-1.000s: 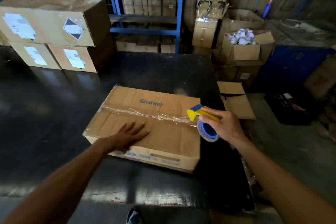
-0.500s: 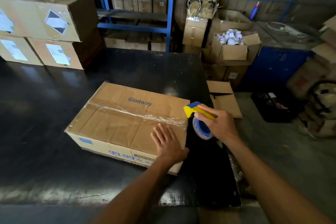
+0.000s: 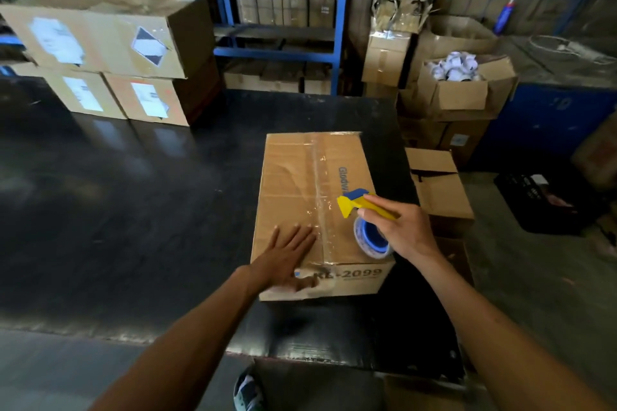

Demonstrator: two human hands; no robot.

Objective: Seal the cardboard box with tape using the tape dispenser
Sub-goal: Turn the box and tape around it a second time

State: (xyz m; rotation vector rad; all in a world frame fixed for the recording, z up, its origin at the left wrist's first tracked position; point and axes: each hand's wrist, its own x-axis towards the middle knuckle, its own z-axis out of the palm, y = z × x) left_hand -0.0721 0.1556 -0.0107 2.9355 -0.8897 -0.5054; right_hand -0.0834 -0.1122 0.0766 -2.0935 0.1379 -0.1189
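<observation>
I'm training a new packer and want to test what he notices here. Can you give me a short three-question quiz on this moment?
1. True or false: the left hand lies flat on the cardboard box.
2. Which hand holds the tape dispenser?
3. The clear tape strip on the box top runs: A) away from the person, B) side to side.

Key: 1 true; 2 the right hand; 3 A.

At frame centre a cardboard box (image 3: 300,197) sits on the black table (image 3: 133,193). The left hand (image 3: 283,257) lies flat on it; the right hand (image 3: 405,230) grips a yellow-and-blue tape dispenser (image 3: 362,213).
</observation>
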